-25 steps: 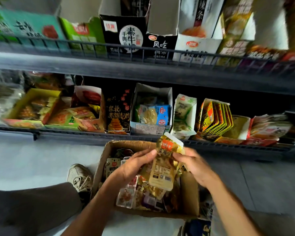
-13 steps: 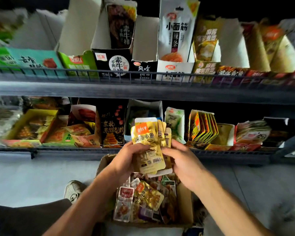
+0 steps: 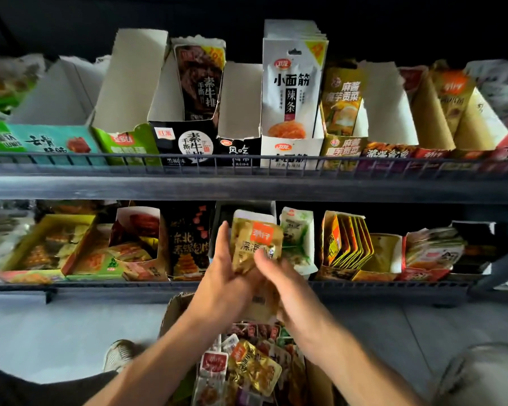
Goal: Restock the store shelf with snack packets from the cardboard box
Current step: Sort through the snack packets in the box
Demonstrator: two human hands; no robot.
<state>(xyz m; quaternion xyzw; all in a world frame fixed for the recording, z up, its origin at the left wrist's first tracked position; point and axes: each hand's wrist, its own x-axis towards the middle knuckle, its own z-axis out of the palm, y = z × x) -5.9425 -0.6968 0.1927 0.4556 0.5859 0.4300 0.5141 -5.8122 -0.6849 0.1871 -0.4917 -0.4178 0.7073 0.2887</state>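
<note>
The yellow snack packets [image 3: 254,240] are a small stack, held upright in front of the lower shelf [image 3: 100,288], just before an open display carton [image 3: 217,227] in the middle. The left hand [image 3: 222,276] grips the stack from the left and below, and the right hand [image 3: 279,276] pinches its right lower edge; this hand is blurred. The cardboard box [image 3: 173,309] with more packets stands on the floor [image 3: 56,332], near the person.

To do this step well, I think the stack must stay even and upright, and go straight down into the carton, label to the front.

Compared with half a second ago, the packets are higher and farther, closer to the shelf.
</note>
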